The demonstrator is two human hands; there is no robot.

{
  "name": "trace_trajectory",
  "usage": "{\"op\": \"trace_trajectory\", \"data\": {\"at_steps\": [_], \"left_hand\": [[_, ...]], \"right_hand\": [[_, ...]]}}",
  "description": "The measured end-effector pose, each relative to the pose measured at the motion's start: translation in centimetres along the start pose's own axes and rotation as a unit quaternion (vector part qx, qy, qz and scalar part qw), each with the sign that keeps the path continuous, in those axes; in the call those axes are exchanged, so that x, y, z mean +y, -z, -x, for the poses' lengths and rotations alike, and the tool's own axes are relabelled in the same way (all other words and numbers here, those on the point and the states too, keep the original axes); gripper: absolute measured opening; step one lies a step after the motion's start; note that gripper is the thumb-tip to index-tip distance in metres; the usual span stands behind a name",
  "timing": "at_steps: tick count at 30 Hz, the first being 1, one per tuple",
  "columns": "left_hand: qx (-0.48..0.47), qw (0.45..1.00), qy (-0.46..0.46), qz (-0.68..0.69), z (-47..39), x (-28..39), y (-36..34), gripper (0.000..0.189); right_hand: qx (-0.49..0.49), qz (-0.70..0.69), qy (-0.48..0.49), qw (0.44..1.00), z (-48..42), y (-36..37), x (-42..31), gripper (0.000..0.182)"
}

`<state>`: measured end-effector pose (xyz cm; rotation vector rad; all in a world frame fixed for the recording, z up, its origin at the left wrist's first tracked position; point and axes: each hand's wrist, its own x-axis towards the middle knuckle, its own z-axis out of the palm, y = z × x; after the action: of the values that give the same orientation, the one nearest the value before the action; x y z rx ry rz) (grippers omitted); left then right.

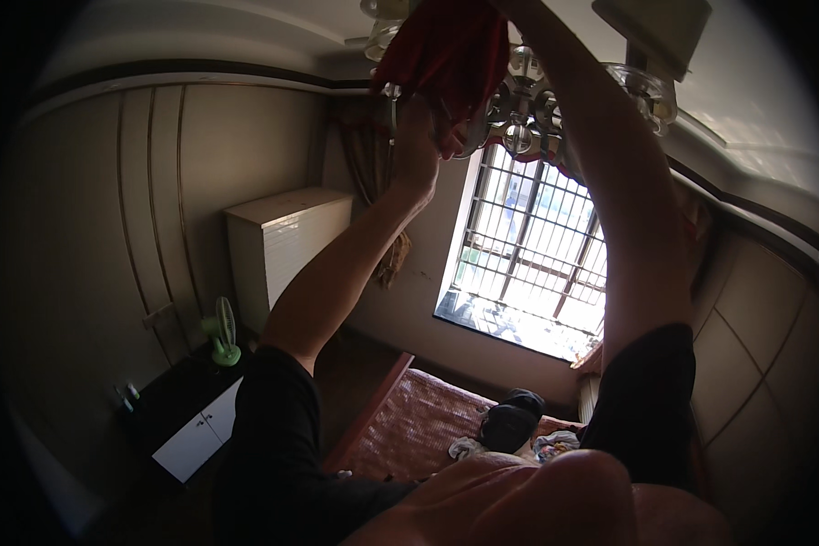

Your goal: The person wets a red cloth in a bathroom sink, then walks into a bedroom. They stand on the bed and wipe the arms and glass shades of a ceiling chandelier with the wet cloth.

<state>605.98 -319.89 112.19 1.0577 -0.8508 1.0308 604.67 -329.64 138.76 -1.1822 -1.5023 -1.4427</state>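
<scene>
My left hand [423, 147] is raised to the chandelier [521, 102], its fingers curled at the lower rim of a clear glass lampshade [476, 140]. A dark red cloth [447, 54] drapes over that shade and covers part of the hand. My right forearm [587, 102] stretches up past the cloth to the top edge of the picture, and the right hand is out of view. Clear glass balls hang at the chandelier's centre. Another glass shade [645, 85] is on its right side, beyond my right arm.
A barred window [532, 232] lets in bright light ahead. Below stands a bed with a woven mat [409, 423], bearing a black bag [512, 420] and crumpled fabric [556, 443]. To the left are a tall white cabinet [300, 239] and a low cabinet [198, 433] with a green fan [226, 338].
</scene>
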Motion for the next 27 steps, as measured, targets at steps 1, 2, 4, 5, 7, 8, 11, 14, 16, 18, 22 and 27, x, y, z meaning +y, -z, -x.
{"op": "trace_trajectory", "data": {"at_steps": [1,2,4,5,7,8,11,14,16,18,22,27], "left_hand": [[0.015,1.000,0.009,-0.009,0.1,-0.6,-0.2,0.035],[0.030,0.999,0.014,-0.009,0.1,-1.3,-0.5,0.035],[0.078,0.997,0.007,-0.028,0.3,-1.3,0.7,0.035],[0.109,0.993,-0.005,-0.043,0.4,-0.5,2.1,0.036],[0.156,0.982,0.033,0.104,0.3,-1.6,1.4,0.032],[0.160,0.978,0.043,0.124,0.0,-2.0,1.6,0.028],[0.127,0.989,0.036,0.068,-1.4,-2.7,3.0,0.025],[0.082,0.992,0.028,0.089,-1.8,-2.5,3.2,0.025],[0.094,0.991,0.020,0.096,-0.9,-1.4,3.5,0.025],[0.112,0.987,0.011,0.113,-0.6,-0.4,3.3,0.026],[0.074,0.987,0.044,0.136,-0.9,-0.6,0.7,0.030],[0.045,0.994,0.007,0.103,-0.7,-1.3,3.9,0.028]], "right_hand": [[-0.008,-0.022,0.003,1.000,1.2,0.0,0.4,0.028],[-0.015,-0.043,0.006,0.999,2.2,0.4,0.9,0.027],[-0.051,-0.028,-0.015,0.998,4.2,0.0,-1.4,0.026],[-0.069,-0.033,-0.023,0.997,5.1,-0.9,-3.0,0.025],[-0.120,-0.043,-0.072,0.989,7.0,0.3,-3.2,0.024],[-0.150,-0.049,-0.105,0.982,7.6,0.8,-3.2,0.024],[-0.046,-0.069,-0.087,0.993,6.3,1.2,0.8,0.027],[0.136,0.038,-0.056,0.988,2.8,0.6,3.6,0.033],[0.159,0.029,-0.114,0.980,1.0,-0.6,2.4,0.034],[0.161,0.000,-0.150,0.976,-0.4,-2.3,1.2,0.035],[0.078,0.040,-0.103,0.991,-4.4,-4.2,7.0,0.037],[-0.038,-0.040,-0.136,0.989,-1.2,-7.2,5.0,0.034]]}}
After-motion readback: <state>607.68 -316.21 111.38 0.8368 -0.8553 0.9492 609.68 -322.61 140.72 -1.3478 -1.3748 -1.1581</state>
